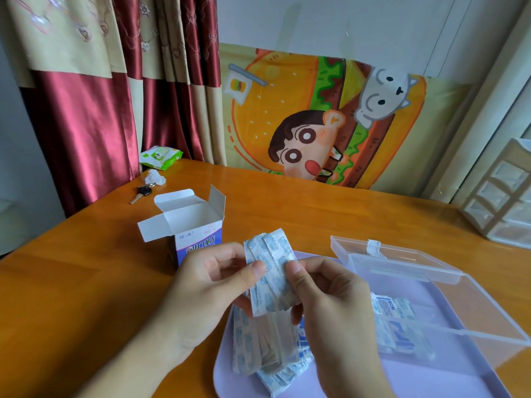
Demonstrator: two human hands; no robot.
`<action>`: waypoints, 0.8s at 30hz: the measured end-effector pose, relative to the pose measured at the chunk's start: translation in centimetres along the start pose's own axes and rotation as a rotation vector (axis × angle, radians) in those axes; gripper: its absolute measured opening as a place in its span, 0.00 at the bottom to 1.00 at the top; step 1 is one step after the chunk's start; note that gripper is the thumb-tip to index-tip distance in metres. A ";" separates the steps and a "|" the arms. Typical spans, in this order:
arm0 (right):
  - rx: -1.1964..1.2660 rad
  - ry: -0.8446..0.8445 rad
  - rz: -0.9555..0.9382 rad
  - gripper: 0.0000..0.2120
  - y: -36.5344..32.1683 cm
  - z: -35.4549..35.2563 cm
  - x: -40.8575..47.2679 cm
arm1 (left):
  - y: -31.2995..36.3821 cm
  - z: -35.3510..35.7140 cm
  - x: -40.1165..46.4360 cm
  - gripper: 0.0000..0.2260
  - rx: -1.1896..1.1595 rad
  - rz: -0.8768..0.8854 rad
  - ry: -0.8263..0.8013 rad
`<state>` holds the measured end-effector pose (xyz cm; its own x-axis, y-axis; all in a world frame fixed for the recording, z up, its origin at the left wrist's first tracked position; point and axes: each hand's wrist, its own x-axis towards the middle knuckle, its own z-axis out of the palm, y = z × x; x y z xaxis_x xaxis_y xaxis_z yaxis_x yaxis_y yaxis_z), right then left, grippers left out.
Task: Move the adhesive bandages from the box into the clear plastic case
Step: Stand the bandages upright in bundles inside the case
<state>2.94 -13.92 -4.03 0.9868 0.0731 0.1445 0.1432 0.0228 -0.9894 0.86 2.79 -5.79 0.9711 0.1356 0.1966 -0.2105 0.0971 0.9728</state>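
While both hands pinch a fanned stack of wrapped adhesive bandages [271,275] above the lilac tray [408,380], the left hand [212,285] at its left edge and the right hand [330,300] at its right, the step looks best done by squaring the strips before lowering them into the open clear plastic case [448,320] to the right. More bandages lie loose on the tray beneath the hands, partly covered, a few already sit in the case, and whether the opened box [189,228] farther left holds any cannot be seen.

Left hand [212,285] and right hand [330,305] raised close together, thumbs and curled fingers pinching same bundle between them.
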 end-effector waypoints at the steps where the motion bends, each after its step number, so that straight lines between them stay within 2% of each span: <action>1: 0.003 -0.015 -0.003 0.11 -0.1 0.0 0.0 | 0.0 0.0 0.0 0.08 0.002 0.005 0.004; 5: -0.155 -0.055 -0.108 0.11 0.7 0.1 -0.1 | -0.2 0.1 0.0 0.07 0.007 0.009 0.037; 10: -0.688 -0.002 -0.464 0.15 2.4 0.8 -0.3 | -0.7 0.3 0.0 0.08 0.139 0.006 -0.030; 13: -0.708 -0.128 -0.504 0.11 1.9 0.5 -0.1 | -0.9 -0.4 0.4 0.08 0.215 0.038 0.100; 15: -0.717 -0.322 -0.484 0.16 0.9 -0.2 0.1 | -0.5 -1.2 0.8 0.10 0.149 0.022 0.206; 17: -0.851 -0.554 -0.475 0.25 0.4 -0.6 -0.2 | -0.2 -1.9 1.1 0.11 0.073 -0.016 0.266; 20: -1.069 -0.692 -0.465 0.38 0.9 -0.3 -0.6 | -0.3 -2.4 1.6 0.11 -0.017 -0.066 0.334; 22: -1.167 -0.704 -0.486 0.36 1.4 0.1 -0.8 | -0.6 -2.6 1.9 0.10 -0.042 -0.091 0.361; 24: -1.190 -0.675 -0.543 0.26 1.8 0.5 -0.9 | -0.8 -2.7 1.9 0.10 -0.055 -0.105 0.359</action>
<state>2.25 -13.46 -5.91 0.6194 0.7724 0.1408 0.7824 -0.5924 -0.1921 2.57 5.63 -6.48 0.8884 0.4580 0.0310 -0.1271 0.1805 0.9753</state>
